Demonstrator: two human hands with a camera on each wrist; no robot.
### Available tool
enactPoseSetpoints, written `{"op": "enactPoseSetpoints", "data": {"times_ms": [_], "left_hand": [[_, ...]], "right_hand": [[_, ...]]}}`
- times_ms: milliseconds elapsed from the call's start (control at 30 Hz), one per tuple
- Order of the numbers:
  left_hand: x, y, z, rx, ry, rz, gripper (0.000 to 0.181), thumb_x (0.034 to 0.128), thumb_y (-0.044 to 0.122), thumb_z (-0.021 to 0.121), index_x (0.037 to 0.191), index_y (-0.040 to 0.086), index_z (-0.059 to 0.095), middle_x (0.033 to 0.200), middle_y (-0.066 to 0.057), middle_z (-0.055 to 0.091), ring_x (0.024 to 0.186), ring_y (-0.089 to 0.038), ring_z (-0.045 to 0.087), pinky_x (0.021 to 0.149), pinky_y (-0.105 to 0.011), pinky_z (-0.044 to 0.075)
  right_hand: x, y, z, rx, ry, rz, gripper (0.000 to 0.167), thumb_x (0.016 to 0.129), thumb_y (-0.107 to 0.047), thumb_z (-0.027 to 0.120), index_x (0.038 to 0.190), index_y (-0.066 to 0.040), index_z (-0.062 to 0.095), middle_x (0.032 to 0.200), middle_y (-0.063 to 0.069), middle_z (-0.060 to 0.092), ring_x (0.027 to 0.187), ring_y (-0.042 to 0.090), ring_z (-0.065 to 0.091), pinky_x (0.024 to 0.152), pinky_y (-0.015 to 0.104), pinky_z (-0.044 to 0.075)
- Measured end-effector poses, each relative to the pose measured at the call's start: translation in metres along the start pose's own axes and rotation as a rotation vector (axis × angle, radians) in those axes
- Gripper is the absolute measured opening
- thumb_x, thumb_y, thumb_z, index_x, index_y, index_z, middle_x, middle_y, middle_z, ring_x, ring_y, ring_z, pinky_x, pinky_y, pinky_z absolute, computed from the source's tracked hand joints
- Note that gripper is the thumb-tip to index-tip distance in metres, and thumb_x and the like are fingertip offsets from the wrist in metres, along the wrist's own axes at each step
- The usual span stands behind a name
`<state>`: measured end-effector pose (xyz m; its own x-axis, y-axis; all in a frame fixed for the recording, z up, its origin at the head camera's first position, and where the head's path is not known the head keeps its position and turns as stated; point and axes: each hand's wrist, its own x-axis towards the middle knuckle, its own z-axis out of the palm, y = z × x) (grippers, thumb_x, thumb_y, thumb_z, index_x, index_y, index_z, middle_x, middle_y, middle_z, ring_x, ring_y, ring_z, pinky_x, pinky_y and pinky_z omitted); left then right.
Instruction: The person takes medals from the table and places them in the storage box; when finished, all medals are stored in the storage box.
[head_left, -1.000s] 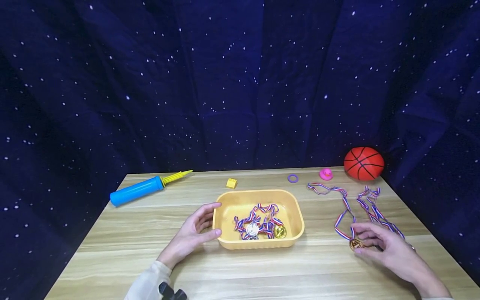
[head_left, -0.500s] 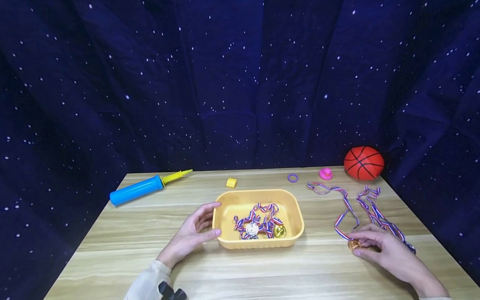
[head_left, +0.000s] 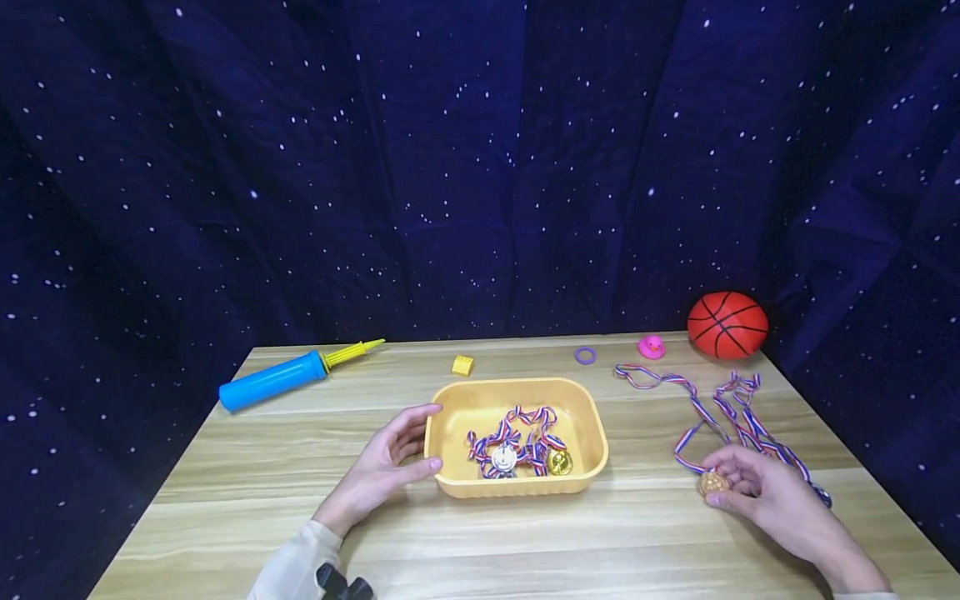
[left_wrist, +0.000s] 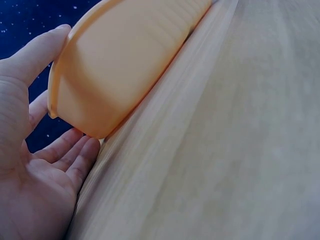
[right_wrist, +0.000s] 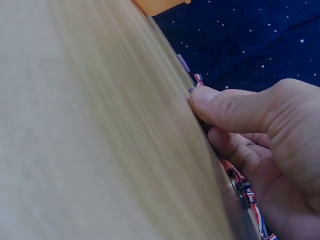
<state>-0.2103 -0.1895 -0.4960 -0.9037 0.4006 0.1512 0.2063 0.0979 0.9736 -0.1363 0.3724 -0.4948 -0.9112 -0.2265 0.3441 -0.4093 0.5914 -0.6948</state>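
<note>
My left hand (head_left: 381,468) holds the left end of an orange-yellow plastic basin (head_left: 517,487), thumb and fingers spread along its rim and wall. A silver medal (head_left: 504,457) and a gold medal (head_left: 559,462) lie inside among tangled red, white and blue ribbons (head_left: 534,416). Over at the right, my right hand (head_left: 783,504) pinches a bronze medal (head_left: 712,483) by its edge, between thumb and fingers. Its striped ribbon (head_left: 687,443) trails back across the table. Beside that hand lies another medal (head_left: 822,495), dark in colour, with its ribbon (head_left: 761,435) stretched behind.
Along the back of the wooden table (head_left: 247,508) lie a blue and yellow hand pump (head_left: 277,381), a yellow block (head_left: 462,366), a purple ring (head_left: 586,356), a pink rubber duck (head_left: 652,347) and a red ball with black lines (head_left: 727,325). A dark starry curtain (head_left: 480,167) hangs behind.
My right fingers have closed on the bronze medal and tilted it up so its face shows; its ribbon has shifted slightly right. The left hand and basin have stayed in place.
</note>
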Motion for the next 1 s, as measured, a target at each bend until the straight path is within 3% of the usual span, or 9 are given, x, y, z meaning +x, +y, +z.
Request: {"op": "enactPoseSetpoints", "data": {"times_ms": [167,500,833,1000], "left_hand": [[0.000,0.000,-0.001,-0.004,0.004,-0.005,0.077,0.0962,0.009,0.087,0.164,0.020,0.052,0.166,-0.019,0.051,0.151,-0.041,0.051,0.119,-0.027,0.049],[-0.001,0.001,-0.001,0.002,0.008,-0.007,0.077,0.0960,0.010,0.087,0.163,0.022,0.052,0.166,-0.016,0.052,0.152,-0.040,0.050,0.121,-0.028,0.048],[0.000,0.001,-0.001,-0.009,-0.002,0.004,0.076,0.0970,0.008,0.086,0.164,0.016,0.051,0.166,-0.018,0.052,0.151,-0.042,0.050,0.121,-0.028,0.048],[0.000,0.000,-0.001,-0.019,-0.012,0.002,0.076,0.0971,0.008,0.086,0.164,0.018,0.051,0.164,-0.018,0.053,0.151,-0.042,0.050,0.121,-0.029,0.048]], "right_hand": [[0.003,-0.003,0.002,-0.008,0.087,0.042,0.033,0.085,0.013,0.087,0.114,-0.001,0.076,0.091,0.001,0.079,0.083,0.001,0.072,0.071,0.014,0.058],[0.007,-0.018,-0.001,0.158,0.137,0.183,0.034,0.094,0.003,0.086,0.126,0.007,0.075,0.102,0.002,0.084,0.087,0.007,0.081,0.072,0.022,0.065],[0.010,-0.037,-0.006,0.240,0.221,0.178,0.036,0.097,0.004,0.083,0.132,0.006,0.074,0.105,-0.004,0.085,0.092,0.005,0.080,0.076,0.019,0.063],[0.018,-0.052,-0.010,0.341,0.261,0.114,0.037,0.095,0.012,0.081,0.131,0.010,0.073,0.104,-0.003,0.085,0.094,0.004,0.079,0.082,0.017,0.063]]}}
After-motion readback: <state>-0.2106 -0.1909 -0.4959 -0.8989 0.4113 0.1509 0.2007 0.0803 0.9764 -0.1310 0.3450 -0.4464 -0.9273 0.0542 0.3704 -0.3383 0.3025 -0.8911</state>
